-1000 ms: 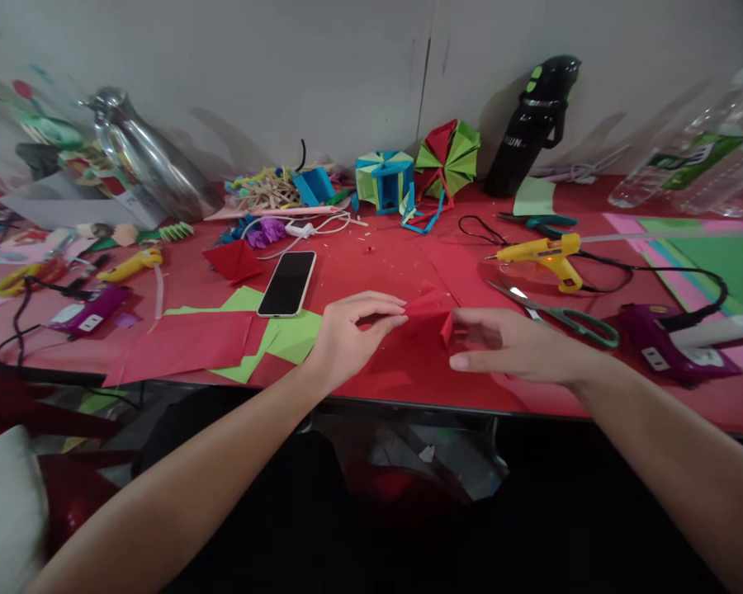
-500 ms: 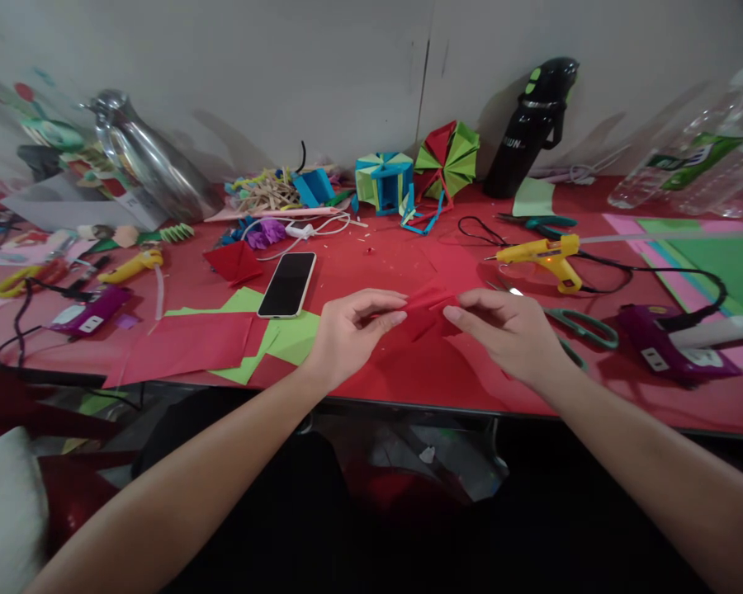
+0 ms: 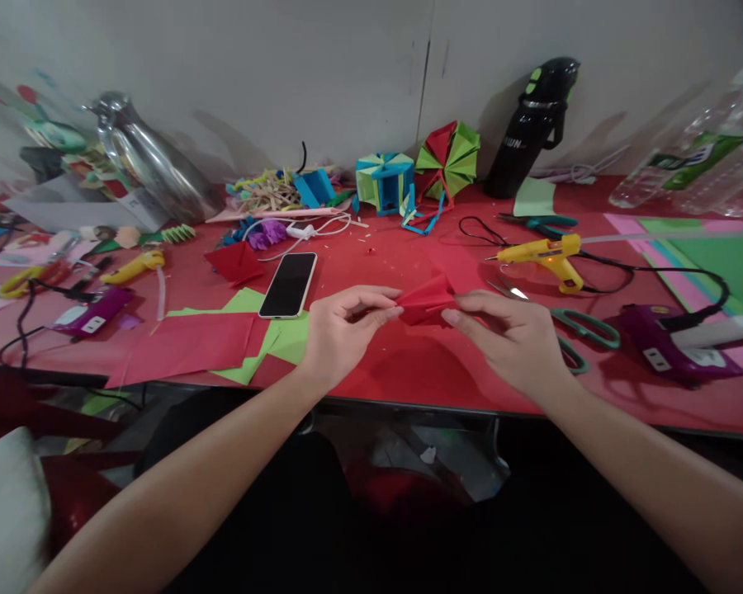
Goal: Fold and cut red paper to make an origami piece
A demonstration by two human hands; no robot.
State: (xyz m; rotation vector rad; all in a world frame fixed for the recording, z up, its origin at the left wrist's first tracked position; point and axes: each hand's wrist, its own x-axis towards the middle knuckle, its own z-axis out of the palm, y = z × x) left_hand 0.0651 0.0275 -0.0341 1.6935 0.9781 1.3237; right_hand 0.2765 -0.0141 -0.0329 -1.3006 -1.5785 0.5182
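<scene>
A folded piece of red paper [image 3: 426,300] is held above the red tabletop near its front edge. My left hand [image 3: 350,330] pinches its left end between thumb and fingers. At the right end my right hand [image 3: 508,334] grips it the same way. The paper shows several creases and a raised, pointed fold between the hands. A phone [image 3: 288,285] lies to the left, beside red sheets [image 3: 186,346] and green sheets [image 3: 291,337].
Right of my hands are a yellow glue gun [image 3: 541,257], green-handled scissors [image 3: 585,327] and a purple power block [image 3: 672,346]. Behind stand paper models [image 3: 449,161], a black bottle [image 3: 529,128] and a steel jug [image 3: 154,161].
The red paper between my hands has turned and its folds stand more open. My left hand has shifted slightly left, and my right hand has rotated a little around the paper.
</scene>
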